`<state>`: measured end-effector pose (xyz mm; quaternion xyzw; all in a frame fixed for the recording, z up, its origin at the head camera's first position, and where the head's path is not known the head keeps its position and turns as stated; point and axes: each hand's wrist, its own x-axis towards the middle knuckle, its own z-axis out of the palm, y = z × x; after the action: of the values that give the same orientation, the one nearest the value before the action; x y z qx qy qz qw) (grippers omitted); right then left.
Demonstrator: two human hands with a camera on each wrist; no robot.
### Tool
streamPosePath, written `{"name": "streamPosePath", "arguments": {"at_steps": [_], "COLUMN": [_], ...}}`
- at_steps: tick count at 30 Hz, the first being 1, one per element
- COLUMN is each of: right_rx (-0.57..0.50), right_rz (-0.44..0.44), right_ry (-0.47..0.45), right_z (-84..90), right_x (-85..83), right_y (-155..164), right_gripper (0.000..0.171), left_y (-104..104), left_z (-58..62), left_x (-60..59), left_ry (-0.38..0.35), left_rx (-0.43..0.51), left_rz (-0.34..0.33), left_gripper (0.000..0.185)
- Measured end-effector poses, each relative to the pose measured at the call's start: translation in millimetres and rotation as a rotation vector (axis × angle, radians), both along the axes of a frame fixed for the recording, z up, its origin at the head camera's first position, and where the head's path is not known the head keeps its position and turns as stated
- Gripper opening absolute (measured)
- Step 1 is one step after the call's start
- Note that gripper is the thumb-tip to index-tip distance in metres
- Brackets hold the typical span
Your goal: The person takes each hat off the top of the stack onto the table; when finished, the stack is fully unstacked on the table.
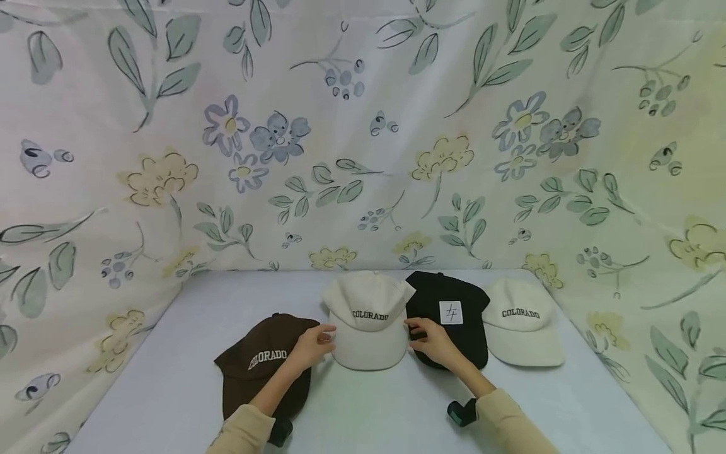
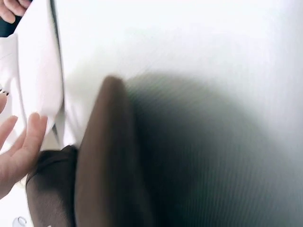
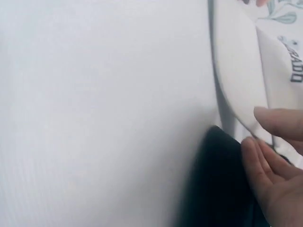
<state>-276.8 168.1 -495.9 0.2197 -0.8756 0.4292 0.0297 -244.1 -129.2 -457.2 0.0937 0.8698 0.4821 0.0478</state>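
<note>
A white cap (image 1: pixel 368 350) with "COLORADO" lettering lies at the middle of the table, brim toward me. At its left side is my left hand (image 1: pixel 311 347), above the edge of a brown cap (image 1: pixel 255 372). In the left wrist view, the fingers of that hand (image 2: pixel 21 151) are spread beside the white brim (image 2: pixel 42 71). On the opposite side, my right hand (image 1: pixel 433 340) is over a black cap (image 1: pixel 448 287) bearing a white label. The right wrist view has its thumb and fingers (image 3: pixel 272 170) loosely parted about the white brim's edge (image 3: pixel 239 61); firm contact cannot be told.
Another white cap (image 1: pixel 522 347) lies at the right, partly under the black one. The white table (image 1: pixel 363 416) ends at a floral cloth (image 1: pixel 363 208) hanging behind. Dark wrist devices (image 1: pixel 462 413) sit at both sleeves.
</note>
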Motion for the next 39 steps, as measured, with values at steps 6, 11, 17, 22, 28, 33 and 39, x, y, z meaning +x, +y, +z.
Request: {"name": "streamPosePath", "arguments": {"at_steps": [6, 11, 17, 22, 28, 33, 39], "right_rx": [-0.072, -0.145, -0.201, -0.216, -0.211, -0.225, -0.236], "right_rz": [0.100, 0.142, 0.175, 0.228, 0.330, 0.425, 0.539], "right_ry": [-0.070, -0.156, -0.208, -0.215, -0.223, -0.229, -0.252], "right_z": [17.3, 36.3, 52.1, 55.5, 51.5, 43.1, 30.8], "right_x": [-4.3, -4.2, -4.5, -4.5, -6.4, -8.3, -1.6], "right_y": [15.0, 21.3, 13.1, -5.3, -43.2, -77.6, -115.4], "right_gripper": [0.041, 0.043, 0.046, 0.044, 0.042, 0.040, 0.040], "left_y": [-15.6, -34.1, -59.8, -82.1, -112.6, -134.4, -156.8], "left_z": [10.5, 14.3, 21.6, 25.9, 25.8, 22.7, 18.0], "left_x": [4.4, 11.2, 23.1, 34.2, 54.8, 70.0, 87.8], "left_ry": [0.021, -0.005, -0.052, -0.060, -0.075, -0.087, -0.083], "left_rx": [0.056, 0.117, 0.215, 0.203, 0.190, 0.203, 0.197], "left_rz": [-0.006, -0.029, -0.064, -0.028, 0.061, 0.119, 0.177], "left_gripper": [0.031, 0.032, 0.036, 0.037, 0.038, 0.038, 0.039]}}
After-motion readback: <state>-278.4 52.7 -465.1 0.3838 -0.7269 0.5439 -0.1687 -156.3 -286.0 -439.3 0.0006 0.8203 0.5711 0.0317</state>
